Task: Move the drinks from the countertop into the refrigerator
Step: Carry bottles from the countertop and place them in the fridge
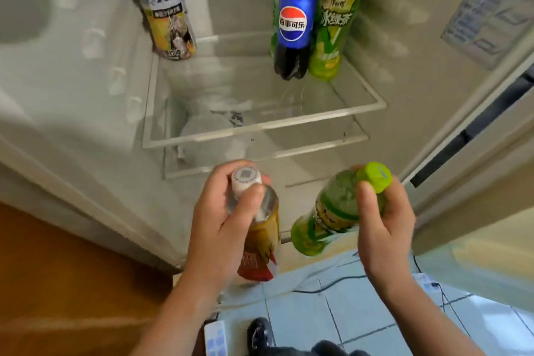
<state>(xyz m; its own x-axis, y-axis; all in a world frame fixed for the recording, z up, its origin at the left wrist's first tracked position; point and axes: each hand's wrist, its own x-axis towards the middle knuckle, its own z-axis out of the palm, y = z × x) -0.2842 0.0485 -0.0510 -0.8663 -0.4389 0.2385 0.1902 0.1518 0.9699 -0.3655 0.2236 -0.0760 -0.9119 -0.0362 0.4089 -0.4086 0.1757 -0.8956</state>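
A white-capped tea bottle (261, 228) is gripped by the left hand (222, 222) and a green-capped bottle (332, 217) by the right hand (381, 220), both before the glass shelf (260, 127). On that shelf are stood a Pepsi bottle (293, 23) labelled "百事可乐", a green "冰绿茶" bottle (336, 20) touching it, and a "冰茶" bottle (164, 9) well apart.

1. There is one view only, worn on the head and tilted steeply down and forward.
2. It sits close above both hands, left hand (219, 225) and right hand (381, 228), low in frame.
3. Beyond the hands the open fridge (260, 130) fills the upper frame.
4. The edges bend and smear, probably wide-angle distortion.
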